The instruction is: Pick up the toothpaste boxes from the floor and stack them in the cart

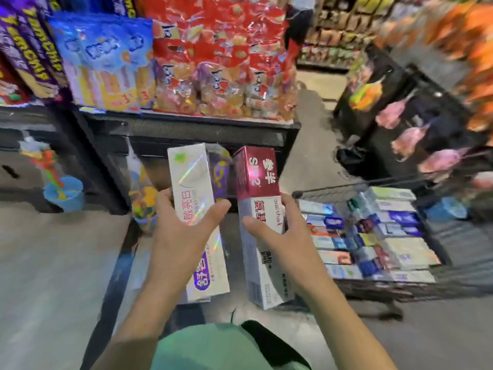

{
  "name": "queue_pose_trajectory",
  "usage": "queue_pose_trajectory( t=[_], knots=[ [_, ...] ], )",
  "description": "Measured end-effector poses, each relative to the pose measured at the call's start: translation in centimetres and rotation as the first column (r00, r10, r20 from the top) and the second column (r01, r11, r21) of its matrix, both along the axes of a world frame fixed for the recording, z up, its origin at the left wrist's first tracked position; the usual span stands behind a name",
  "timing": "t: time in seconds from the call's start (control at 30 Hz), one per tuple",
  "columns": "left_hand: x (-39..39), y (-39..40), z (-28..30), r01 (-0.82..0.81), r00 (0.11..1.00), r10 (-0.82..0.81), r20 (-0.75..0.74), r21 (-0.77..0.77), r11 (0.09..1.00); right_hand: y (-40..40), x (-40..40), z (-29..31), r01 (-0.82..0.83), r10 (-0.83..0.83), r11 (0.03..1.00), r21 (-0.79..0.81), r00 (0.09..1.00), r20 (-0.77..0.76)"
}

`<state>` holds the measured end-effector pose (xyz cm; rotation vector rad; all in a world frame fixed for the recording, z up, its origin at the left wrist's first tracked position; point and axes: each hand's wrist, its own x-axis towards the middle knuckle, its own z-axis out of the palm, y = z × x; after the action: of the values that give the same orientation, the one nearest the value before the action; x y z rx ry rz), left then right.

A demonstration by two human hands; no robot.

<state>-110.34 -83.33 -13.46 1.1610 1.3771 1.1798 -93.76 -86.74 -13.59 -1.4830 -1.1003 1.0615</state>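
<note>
Two toothpaste boxes, white-purple box (198,220) in left hand (181,231), red-white box (262,225) in right hand (290,236) (one each).

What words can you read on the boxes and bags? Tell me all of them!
"oral shark" and "SP 2", on the red and white toothpaste box held by the right hand.
Chinese characters on the white holographic box in the left hand: not sure of them.
Shelf bags and cart boxes: too blurred.
</note>
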Motion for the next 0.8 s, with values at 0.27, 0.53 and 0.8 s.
queue_pose_trajectory(
  t=[0.27, 0.53, 0.8],
  knots=[
    [15.1, -5.1, -0.4, 0.430, 0.902, -0.430, -0.028, 0.019, 0.902, -12.9, 12.5, -0.5, 0.375, -0.375, 0.927, -0.018, 0.927, 0.021],
    [32.1, -11.7, -2.4, 0.568, 0.821, -0.571, -0.011, -0.079, 0.819, -21.4, 27.2, -3.4, 0.510, -0.512, 0.859, -0.053, 0.856, -0.070],
    [44.9, -15.3, -4.0, 0.523, 0.841, -0.539, -0.051, -0.180, 0.833, -26.9, 41.9, -4.2, 0.513, -0.523, 0.841, -0.173, 0.852, -0.015]
  ],
)
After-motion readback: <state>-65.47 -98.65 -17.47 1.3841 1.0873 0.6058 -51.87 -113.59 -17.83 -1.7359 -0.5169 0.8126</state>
